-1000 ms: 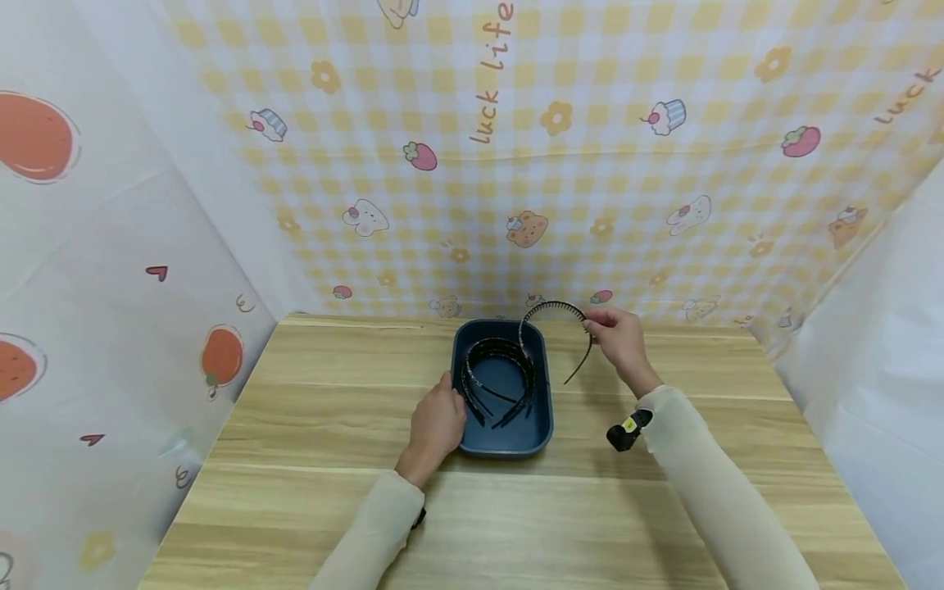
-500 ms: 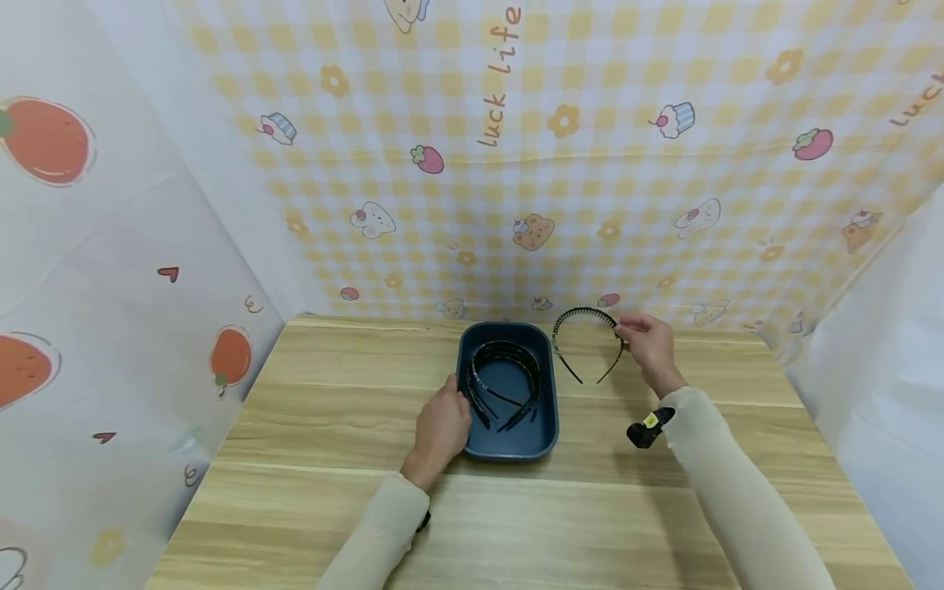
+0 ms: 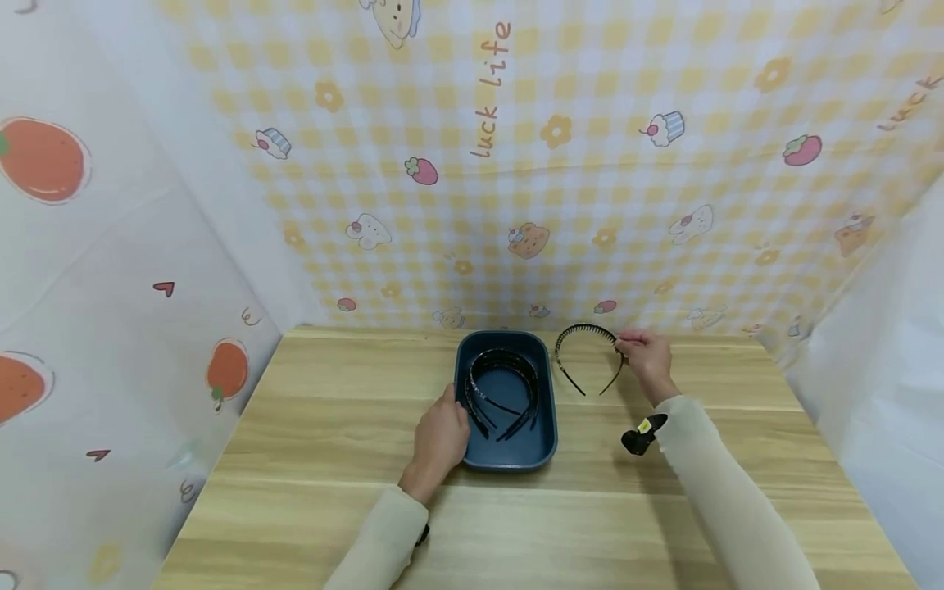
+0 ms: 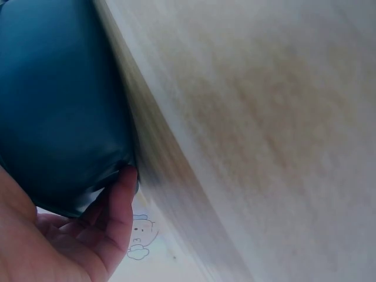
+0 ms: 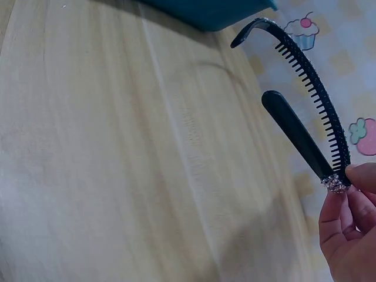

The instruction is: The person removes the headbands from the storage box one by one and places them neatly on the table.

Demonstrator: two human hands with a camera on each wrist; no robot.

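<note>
My right hand (image 3: 647, 360) pinches a black toothed headband (image 3: 587, 329) by one side, to the right of the blue bin (image 3: 509, 465). In the right wrist view, sparkly stones (image 5: 335, 184) sit on the headband beside the thumb and fingertips, and both ends are free. My left hand (image 3: 440, 430) grips the left side of the bin. Up close in the left wrist view, the fingers (image 4: 122, 202) curl against the bin's outer wall (image 4: 64, 100). Inside the bin lie several dark headbands (image 3: 505, 360), overlapping one another.
The bin stands on a wood-grain table (image 3: 354, 393) close to its back edge. Behind the table hangs a yellow checked cloth (image 3: 472, 205) with printed figures. White cloth (image 3: 125, 262) hangs at the left side, and more at the right.
My right hand has carried the headband rightward, from over the bin's right rim to beside it. My left hand keeps its grip on the bin. The head view has shifted slightly.
</note>
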